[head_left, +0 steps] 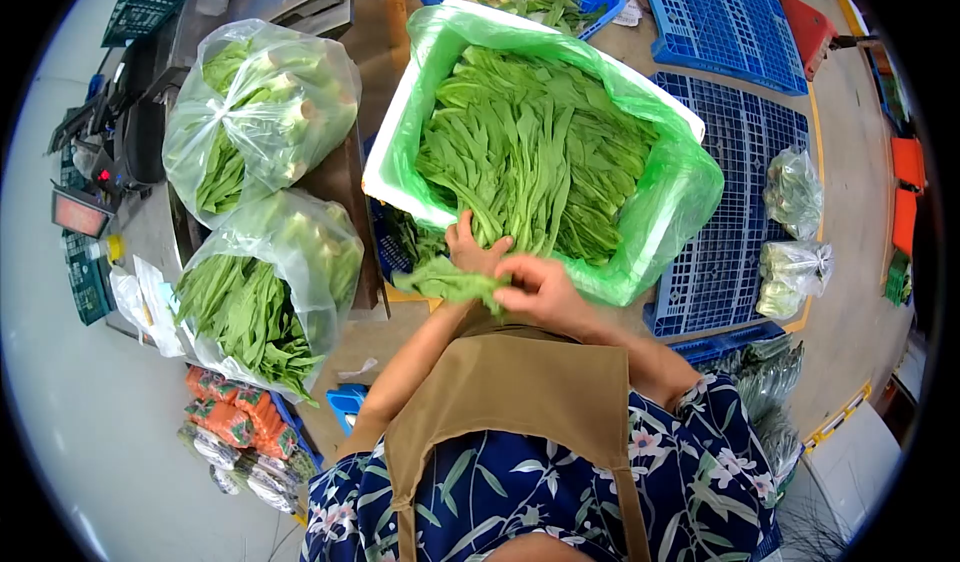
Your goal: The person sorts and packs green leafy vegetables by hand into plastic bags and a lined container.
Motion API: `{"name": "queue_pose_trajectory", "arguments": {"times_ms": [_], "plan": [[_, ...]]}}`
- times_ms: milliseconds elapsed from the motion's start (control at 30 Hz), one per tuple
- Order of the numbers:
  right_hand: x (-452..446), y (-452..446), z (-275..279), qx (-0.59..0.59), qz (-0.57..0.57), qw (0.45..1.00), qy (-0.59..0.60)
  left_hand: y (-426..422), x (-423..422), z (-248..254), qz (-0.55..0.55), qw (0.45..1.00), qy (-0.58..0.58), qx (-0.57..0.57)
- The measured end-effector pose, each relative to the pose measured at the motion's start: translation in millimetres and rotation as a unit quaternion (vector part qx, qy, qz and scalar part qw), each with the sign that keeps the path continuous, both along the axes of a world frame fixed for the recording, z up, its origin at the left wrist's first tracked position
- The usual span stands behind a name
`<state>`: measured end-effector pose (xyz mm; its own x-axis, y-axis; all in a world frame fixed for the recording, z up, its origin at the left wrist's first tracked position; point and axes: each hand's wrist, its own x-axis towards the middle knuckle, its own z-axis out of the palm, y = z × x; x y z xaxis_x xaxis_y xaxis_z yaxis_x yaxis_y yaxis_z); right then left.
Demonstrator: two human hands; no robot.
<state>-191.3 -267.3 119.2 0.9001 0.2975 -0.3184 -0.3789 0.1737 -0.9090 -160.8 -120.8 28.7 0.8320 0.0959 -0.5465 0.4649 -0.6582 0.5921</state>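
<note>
Long leafy greens [530, 152] fill a white foam box [378, 167] lined with a green plastic bag [690, 197]. At the box's near edge, my left hand [475, 250] has its fingers and thumb closed round the stem end of some of these greens. My right hand [545, 295] is just beside it, to the right and nearer my body. Between its thumb and fingers it pinches a loose green leaf [445, 282], which hangs leftward across my left wrist.
Two clear bags of greens, one tied [260, 112] and one open-mouthed [270, 287], stand at left. A blue basket [600, 2] with leafy trimmings sits beyond the box. Blue pallets [725, 12] lie at right, near bagged vegetables [793, 192]. Packed carrots [240, 417] are lower left.
</note>
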Motion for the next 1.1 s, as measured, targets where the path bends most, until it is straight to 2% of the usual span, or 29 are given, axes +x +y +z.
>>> {"name": "queue_pose_trajectory", "arguments": {"times_ms": [33,100,133,233,300,333,400,500,567,633,667,700,733,867,933,1000,1033,1100], "plan": [[18,-2,5,0.002,-0.025,0.999,-0.037,12,-11,-36,-0.022,0.998,-0.063,-0.021],[73,-15,42,0.032,-0.09,0.995,0.024,8,0,-14,-0.051,0.997,-0.039,-0.037],[100,-21,47,0.034,-0.136,0.99,0.003,2,2,3,0.012,0.999,0.0,-0.052],[186,-41,40,0.045,-0.22,0.974,-0.032,7,-5,-16,-0.029,0.998,-0.054,-0.005],[238,-55,29,0.082,-0.216,0.97,-0.072,6,-4,-11,-0.017,0.999,-0.042,-0.014],[250,-63,23,-0.031,-0.229,0.967,-0.106,7,-4,-13,-0.013,0.999,-0.04,-0.021],[263,-78,9,-0.251,-0.242,0.921,-0.174,8,-4,-16,-0.006,0.999,-0.036,-0.028],[209,-75,-21,-0.444,-0.176,0.859,-0.182,9,-5,-17,-0.001,0.999,-0.025,-0.039],[140,-58,-59,-0.459,-0.058,0.884,-0.062,9,-3,-12,0.0,0.998,-0.019,-0.061],[72,-39,-91,-0.392,0.02,0.919,0.046,18,4,-21,0.035,0.993,0.011,-0.109],[44,-29,-112,-0.396,0.035,0.913,0.09,22,5,-29,0.072,0.986,0.025,-0.147],[28,-19,-115,-0.386,0.027,0.917,0.096,24,6,-33,0.109,0.976,0.038,-0.183],[16,-7,-116,-0.376,0.02,0.921,0.102,17,11,-6,0.135,0.971,0.033,-0.194],[10,-2,-130,-0.337,-0.046,0.934,0.109,15,10,-13,0.198,0.953,0.063,-0.221],[14,-10,-116,-0.204,-0.097,0.963,0.149,13,15,8,0.197,0.95,0.061,-0.234],[7,-19,-117,-0.087,-0.174,0.967,0.164,11,14,21,0.096,0.983,0.045,-0.149],[6,-25,-111,-0.035,-0.175,0.967,0.184,8,14,38,0.047,0.992,0.036,-0.107],[2,-42,-99,0.066,-0.172,0.956,0.226,-6,-2,67,-0.143,0.982,-0.122,0.028]]}}
